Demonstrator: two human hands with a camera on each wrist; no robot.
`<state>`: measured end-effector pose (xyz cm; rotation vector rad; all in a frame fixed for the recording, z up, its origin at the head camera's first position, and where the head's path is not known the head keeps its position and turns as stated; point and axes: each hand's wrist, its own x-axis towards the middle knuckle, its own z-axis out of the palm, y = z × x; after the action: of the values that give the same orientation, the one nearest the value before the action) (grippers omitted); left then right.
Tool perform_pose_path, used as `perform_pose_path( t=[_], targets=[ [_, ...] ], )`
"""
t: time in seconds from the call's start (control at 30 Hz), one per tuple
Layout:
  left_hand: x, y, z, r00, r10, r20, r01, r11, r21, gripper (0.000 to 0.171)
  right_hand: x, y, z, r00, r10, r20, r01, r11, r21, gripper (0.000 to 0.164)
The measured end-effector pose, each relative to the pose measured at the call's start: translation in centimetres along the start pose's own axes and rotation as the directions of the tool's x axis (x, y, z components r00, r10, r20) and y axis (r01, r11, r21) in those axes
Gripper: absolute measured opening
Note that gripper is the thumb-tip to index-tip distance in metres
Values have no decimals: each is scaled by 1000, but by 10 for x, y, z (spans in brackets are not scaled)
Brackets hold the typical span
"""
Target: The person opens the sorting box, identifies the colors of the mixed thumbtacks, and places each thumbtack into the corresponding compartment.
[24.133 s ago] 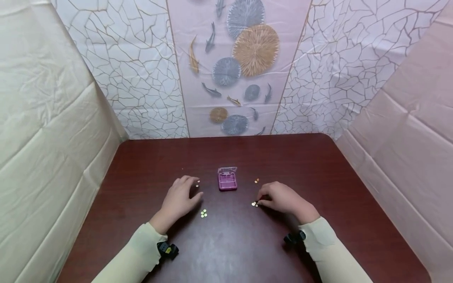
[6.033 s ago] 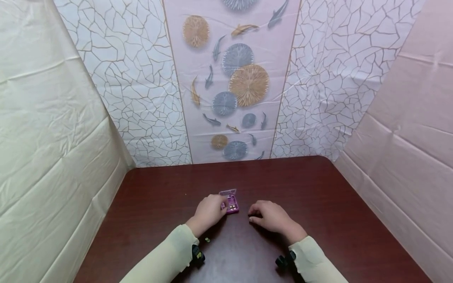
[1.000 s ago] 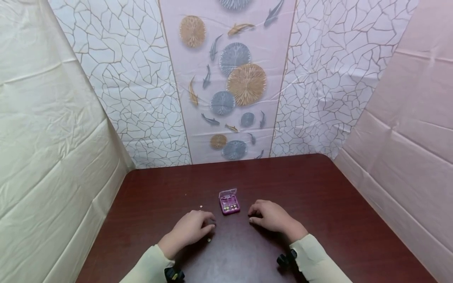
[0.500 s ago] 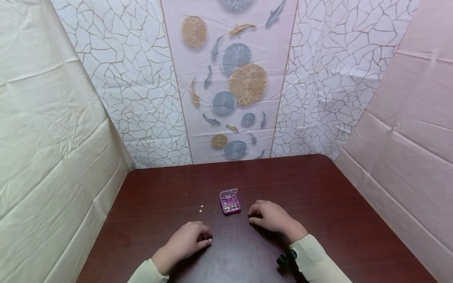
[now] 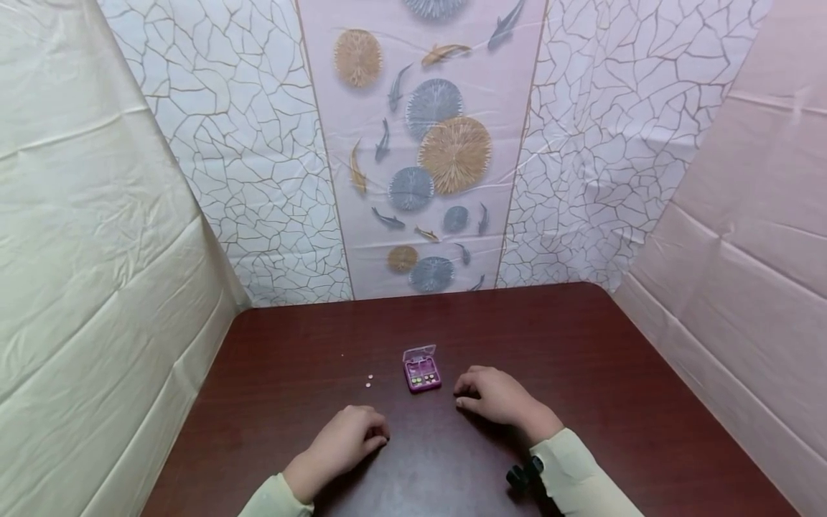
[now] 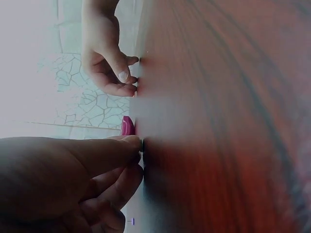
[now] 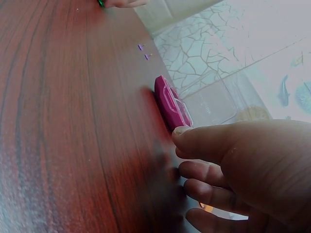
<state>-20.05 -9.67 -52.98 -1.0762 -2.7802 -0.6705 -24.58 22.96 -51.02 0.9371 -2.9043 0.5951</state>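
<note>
My left hand (image 5: 342,441) is low over the table, left of the middle, pinching a green thumbtack (image 7: 101,3) between thumb and fingertips. The fingers mostly cover it in the head view. Ahead of it lie two purple thumbtacks (image 7: 147,57), pins up. The small purple case (image 5: 423,384) stands mid-table with its clear lid (image 5: 420,352) raised; several thumbtacks (image 5: 417,380) sit in its front compartments. Right of the case, my right hand (image 5: 497,395) rests on the table, fingers loosely curved, nothing between them.
The dark red-brown table (image 5: 549,323) reaches back to a patterned cloth (image 5: 258,179). Pale cloths hang along the left side (image 5: 97,287) and the right side (image 5: 730,301). A tiny pale speck (image 5: 342,355) lies at the table's back left.
Over 24 seconds, loose thumbtacks have gone from the table and several now sit in the case. In the last second my left hand drew nearer and pinched the green thumbtack. The right hand stayed still.
</note>
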Motion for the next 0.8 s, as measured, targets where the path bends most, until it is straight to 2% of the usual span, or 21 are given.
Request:
perform_pose_path(
  t=[0.17, 0.3, 0.57, 0.67, 0.8],
  targets=[
    [7, 0, -3, 999, -13, -52, 14, 1000, 14, 9, 0, 0, -1, 1000, 4, 4, -4, 1000, -10, 14],
    [19, 0, -9, 995, -28, -91, 29, 1000, 11, 6, 1, 1, -2, 1000, 9, 3, -9, 1000, -21, 14],
    [63, -3, -20, 991, -65, -119, 68, 997, 23, 4, 3, 4, -2, 1000, 17, -3, -17, 1000, -26, 15],
    [78, -7, -16, 990, -81, -114, 84, 996, 19, 5, 3, 4, -2, 1000, 25, 1, -25, 1000, -14, 15],
    [91, -9, -7, 990, -109, -87, 112, 993, 27, 4, 1, 2, -2, 1000, 24, 10, -24, 1000, 1, 15]
  ],
)
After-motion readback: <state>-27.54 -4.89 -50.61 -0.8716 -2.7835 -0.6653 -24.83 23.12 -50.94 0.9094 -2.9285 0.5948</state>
